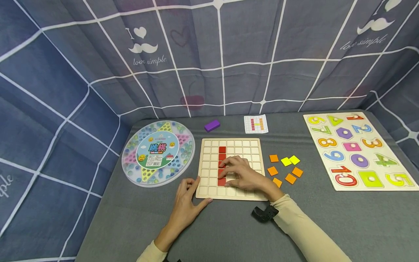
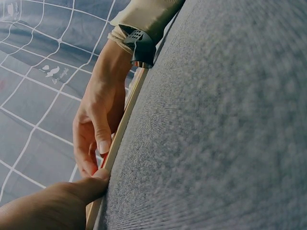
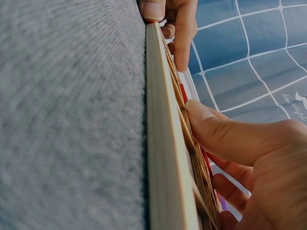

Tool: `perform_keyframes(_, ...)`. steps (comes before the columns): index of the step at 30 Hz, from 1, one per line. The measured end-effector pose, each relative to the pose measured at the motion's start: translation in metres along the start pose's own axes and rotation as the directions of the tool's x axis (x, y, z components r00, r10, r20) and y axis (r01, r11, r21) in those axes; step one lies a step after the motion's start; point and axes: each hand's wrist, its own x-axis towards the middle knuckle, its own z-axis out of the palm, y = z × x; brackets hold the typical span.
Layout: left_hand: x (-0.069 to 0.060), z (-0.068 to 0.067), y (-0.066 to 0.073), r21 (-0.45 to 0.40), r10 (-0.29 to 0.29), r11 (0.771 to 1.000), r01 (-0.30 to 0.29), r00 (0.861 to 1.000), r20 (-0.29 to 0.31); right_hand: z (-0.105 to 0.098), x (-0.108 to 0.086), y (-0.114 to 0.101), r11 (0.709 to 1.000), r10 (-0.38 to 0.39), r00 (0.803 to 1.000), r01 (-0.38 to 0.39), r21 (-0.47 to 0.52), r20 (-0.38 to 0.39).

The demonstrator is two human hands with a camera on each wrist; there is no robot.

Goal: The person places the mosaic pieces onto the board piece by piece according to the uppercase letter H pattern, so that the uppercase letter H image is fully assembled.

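Centrally, red squares [image 1: 222, 157]: five by our count, partly covered by fingers, lying in one straight file, near to far, in the cells of a wooden board [image 1: 242, 147], left of its middle.

Right hand [image 1: 242, 174]: over the near part of the file, fingers bent, tips at the red; we cannot tell whether thumb and finger pinch a square or merely rest against it. Left hand [image 1: 184, 203]: at the board's near left corner, thumb and forefinger spread, one on the near edge, one at the left edge.

Handling note: we judge the step to be seating squares between the ridges; best done with the corner held steady, each piece turned true to its cell and pressed lightly, lest a neighbour ride up.

Containers: the board itself, a shallow grid holding the red squares; to its left, a round box [image 1: 193, 153], see-through over coloured marbles, labelled in the middle; on the right, a number puzzle [image 1: 376, 148], its places filled with knobbed numerals and shapes.

Loose, right of the board: five orange squares [image 1: 290, 178], two yellow squares [image 1: 294, 160]. Beyond its far edge: a purple block [image 1: 212, 126], left; a printed card [image 1: 256, 124], right.
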Motion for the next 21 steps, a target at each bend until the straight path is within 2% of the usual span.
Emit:
perform_keyframes(8,0.000,0.000,-0.002,-0.013,0.029,0.999,-0.029,0.999,-0.023,-0.002,0.000,-0.001,1.000,0.008,1.000,-0.008,-0.005,0.018)
perform_keyframes(14,0.000,-0.002,-0.005,-0.002,0.036,0.999,-0.036,0.998,-0.045,-0.012,0.003,-0.002,1.000,-0.023,0.999,0.024,0.020,-0.029)
perform_keyframes(17,0.000,-0.002,-0.005,-0.004,0.046,0.999,-0.046,0.998,-0.041,-0.024,-0.005,0.002,0.999,-0.016,0.997,0.019,0.028,-0.081)
perform_keyframes(21,-0.001,-0.001,-0.003,-0.010,0.048,0.999,-0.048,0.999,-0.022,-0.044,-0.029,0.014,0.999,0.041,0.989,-0.038,0.024,-0.139)
